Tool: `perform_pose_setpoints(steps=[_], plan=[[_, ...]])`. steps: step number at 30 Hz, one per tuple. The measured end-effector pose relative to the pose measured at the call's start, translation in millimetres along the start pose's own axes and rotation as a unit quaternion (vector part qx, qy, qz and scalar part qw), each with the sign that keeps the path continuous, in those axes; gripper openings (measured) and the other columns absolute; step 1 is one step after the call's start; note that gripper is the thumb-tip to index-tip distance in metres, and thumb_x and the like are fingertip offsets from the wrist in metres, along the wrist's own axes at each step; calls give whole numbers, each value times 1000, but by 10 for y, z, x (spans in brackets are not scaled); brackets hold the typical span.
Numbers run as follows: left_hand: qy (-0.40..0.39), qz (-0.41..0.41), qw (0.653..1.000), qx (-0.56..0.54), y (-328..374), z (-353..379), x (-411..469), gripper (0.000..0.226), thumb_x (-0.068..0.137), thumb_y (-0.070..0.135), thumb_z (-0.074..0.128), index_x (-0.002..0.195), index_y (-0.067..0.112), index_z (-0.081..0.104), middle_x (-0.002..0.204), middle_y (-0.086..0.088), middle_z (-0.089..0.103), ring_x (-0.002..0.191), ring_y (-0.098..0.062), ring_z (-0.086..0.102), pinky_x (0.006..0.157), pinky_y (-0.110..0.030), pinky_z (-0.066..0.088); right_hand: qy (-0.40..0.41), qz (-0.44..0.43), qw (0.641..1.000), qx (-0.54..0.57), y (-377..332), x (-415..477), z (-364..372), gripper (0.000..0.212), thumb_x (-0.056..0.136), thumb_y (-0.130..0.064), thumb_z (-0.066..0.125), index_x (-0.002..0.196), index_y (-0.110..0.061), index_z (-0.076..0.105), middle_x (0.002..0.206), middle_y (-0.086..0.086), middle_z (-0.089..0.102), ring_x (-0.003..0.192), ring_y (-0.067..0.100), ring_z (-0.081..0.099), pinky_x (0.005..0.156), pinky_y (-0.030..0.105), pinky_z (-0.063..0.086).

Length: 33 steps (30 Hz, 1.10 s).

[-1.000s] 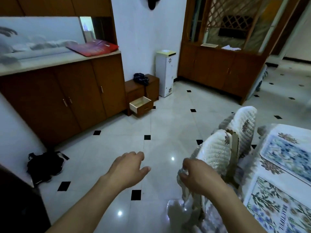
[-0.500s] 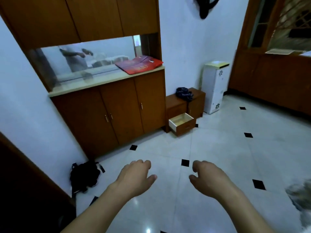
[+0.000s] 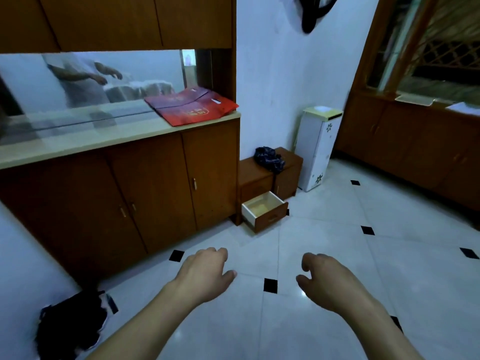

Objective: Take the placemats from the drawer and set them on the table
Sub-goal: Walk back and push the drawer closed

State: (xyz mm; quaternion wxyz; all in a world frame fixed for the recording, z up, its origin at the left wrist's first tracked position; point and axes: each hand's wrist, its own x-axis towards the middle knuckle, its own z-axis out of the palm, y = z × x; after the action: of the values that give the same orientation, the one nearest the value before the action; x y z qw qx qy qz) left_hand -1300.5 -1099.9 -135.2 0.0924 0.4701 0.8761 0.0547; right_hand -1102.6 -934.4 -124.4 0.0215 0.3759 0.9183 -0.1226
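Note:
A small wooden drawer stands pulled open at floor level, under a low brown cabinet against the white wall. Its pale inside looks bare from here. My left hand hovers over the tiled floor, fingers loosely curled, holding nothing. My right hand hangs beside it, also loosely curled and empty. Both hands are well short of the drawer. No placemat and no table are in view.
A long wooden sideboard with a mirror and red folders fills the left. A dark cloth lies on the low cabinet, a white bin beside it. A black bag sits on the floor at lower left. More cabinets line the right.
My view has turned left from the table and chairs toward the drawer and drawn closer. My right hand has let go of the chair cover and is empty.

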Motion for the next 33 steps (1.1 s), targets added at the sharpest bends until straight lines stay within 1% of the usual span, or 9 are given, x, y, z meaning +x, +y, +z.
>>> perform_pose_setpoints(steps=[5,11,17,20,23,25,29,33], plan=[[2,42,999,12,25,-170,1042,44,89,60,48,112,23,56,111,-1,65,98,-22,61,81,-41,54,10,47,999,20,200,735,-203,28,89,-40,52,103,-17,56,93,-1,60,82,18,60,74,35,55],[-2,56,998,12,279,-181,2218,47,89,61,48,118,24,55,114,0,64,102,-21,61,82,-40,54,4,68,997,37,693,1698,-290,28,89,-41,51,103,-17,56,96,-2,61,81,18,60,73,33,53],[-17,20,999,20,706,-246,3402,39,91,57,47,112,24,54,110,0,62,99,-22,60,83,-41,52,10,30,998,49,1359,2957,-600,28,89,-40,50,104,-17,56,96,-1,61,82,17,60,73,33,53],[-18,-8,1000,14,889,-280,3935,39,91,57,47,113,25,54,109,0,62,98,-21,59,81,-39,52,1,-4,999,38,1628,3580,-794,28,90,-42,50,105,-18,56,101,0,62,86,18,59,72,31,51],[-20,-34,999,5,1007,-302,4398,38,92,56,48,113,25,54,106,1,61,96,-20,59,80,-38,52,-7,-33,999,36,1780,4155,-963,28,88,-41,51,105,-20,56,104,1,62,93,22,60,76,33,52],[-24,-49,999,0,1047,-283,4720,37,92,55,48,111,24,53,105,0,61,95,-21,59,80,-39,52,-14,-53,998,41,1844,4555,-1021,26,87,-41,52,105,-21,56,105,1,63,94,23,60,77,34,53],[-24,-63,998,-8,1012,-205,5470,35,93,52,48,111,23,53,105,-1,61,94,-22,59,78,-39,52,-34,-83,995,44,1869,5397,-1039,27,88,-40,51,107,-21,57,109,2,63,96,24,61,79,36,54],[-24,-58,997,-41,924,-78,6403,34,91,52,50,113,26,52,104,0,61,91,-20,59,75,-36,52,-44,-89,995,32,1941,6294,-1023,28,87,-38,50,106,-19,59,106,4,64,95,26,61,81,40,54]])
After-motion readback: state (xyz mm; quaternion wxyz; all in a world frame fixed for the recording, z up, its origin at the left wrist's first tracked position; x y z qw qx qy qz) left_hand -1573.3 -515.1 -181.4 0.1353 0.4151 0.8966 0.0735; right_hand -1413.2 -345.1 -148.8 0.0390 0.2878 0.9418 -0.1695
